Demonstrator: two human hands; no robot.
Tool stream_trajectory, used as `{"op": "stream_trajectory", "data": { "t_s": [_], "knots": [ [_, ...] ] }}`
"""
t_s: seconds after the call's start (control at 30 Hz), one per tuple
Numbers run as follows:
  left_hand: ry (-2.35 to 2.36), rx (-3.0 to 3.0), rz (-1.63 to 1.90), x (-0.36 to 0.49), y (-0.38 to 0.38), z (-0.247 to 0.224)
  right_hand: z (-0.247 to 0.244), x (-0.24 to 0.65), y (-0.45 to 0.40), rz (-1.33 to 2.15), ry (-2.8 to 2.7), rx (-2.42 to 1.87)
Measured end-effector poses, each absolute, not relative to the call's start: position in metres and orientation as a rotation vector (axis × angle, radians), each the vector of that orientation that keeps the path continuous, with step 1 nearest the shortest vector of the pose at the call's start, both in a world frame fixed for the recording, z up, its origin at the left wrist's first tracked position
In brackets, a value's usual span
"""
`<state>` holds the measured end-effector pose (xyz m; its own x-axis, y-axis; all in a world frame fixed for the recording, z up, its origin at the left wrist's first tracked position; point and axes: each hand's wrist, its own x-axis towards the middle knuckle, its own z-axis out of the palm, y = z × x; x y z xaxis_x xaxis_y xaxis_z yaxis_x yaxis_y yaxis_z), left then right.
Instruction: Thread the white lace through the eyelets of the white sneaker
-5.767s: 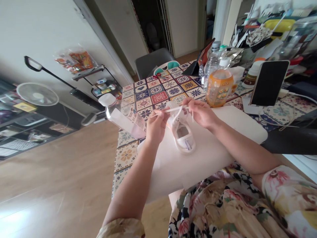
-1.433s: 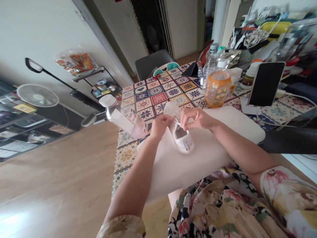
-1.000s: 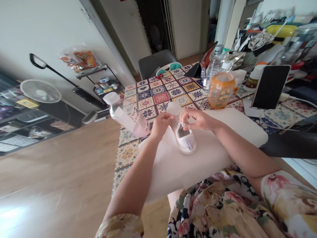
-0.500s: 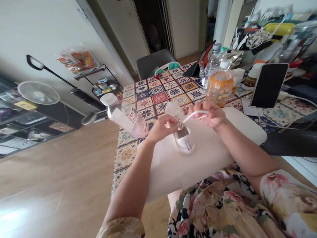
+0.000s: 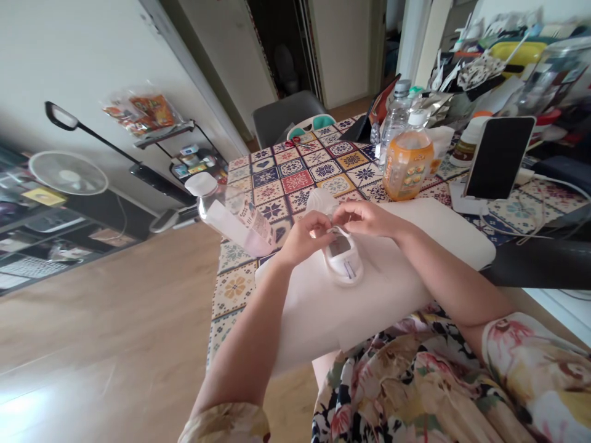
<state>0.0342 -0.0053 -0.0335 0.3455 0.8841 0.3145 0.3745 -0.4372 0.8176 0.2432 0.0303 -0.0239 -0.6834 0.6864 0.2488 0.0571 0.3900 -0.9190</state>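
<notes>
A small white rounded object (image 5: 345, 267) lies on a white sheet (image 5: 318, 314) in front of me. It has a dark grey window or opening and blue marks at its near end; I cannot tell its exact kind. A thin white cord (image 5: 340, 230) runs at its far end. My left hand (image 5: 310, 237) is closed, its fingertips pinching at that far end by the cord. From the other side my right hand (image 5: 362, 216) is closed on the cord, fingers curled close to the left fingertips. Behind them stands a sheer white crumpled thing (image 5: 321, 200).
A pink-labelled bottle (image 5: 244, 224) leans at the left table edge. An orange bottle (image 5: 407, 160), a clear bottle (image 5: 396, 117) and an upright phone (image 5: 501, 157) stand at the right. Red scissors (image 5: 295, 141) lie far back on the patterned tablecloth (image 5: 270, 175).
My right hand has moved left and inward, from holding the cord stretched out to the right to beside my left hand. The left hand stays at the white object.
</notes>
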Motion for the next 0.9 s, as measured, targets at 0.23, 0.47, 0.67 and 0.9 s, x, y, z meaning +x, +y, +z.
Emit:
{"op": "stream_trajectory", "data": {
  "t_s": [0.23,0.47,0.67,0.9],
  "knots": [
    [1.078,1.937,1.001,0.036,-0.006,-0.032,-0.027,0.242,0.034,1.575,-1.789,-0.481],
    [0.934,1.635,1.029,0.037,-0.007,-0.035,-0.031,0.237,0.031,1.424,-1.865,-0.501],
    [0.792,1.369,1.129,0.032,-0.005,-0.037,-0.037,0.234,0.034,1.436,-1.870,-0.436],
    [0.783,1.293,1.245,0.030,-0.007,-0.030,-0.044,0.232,0.040,1.409,-1.868,-0.504]
  ]
}}
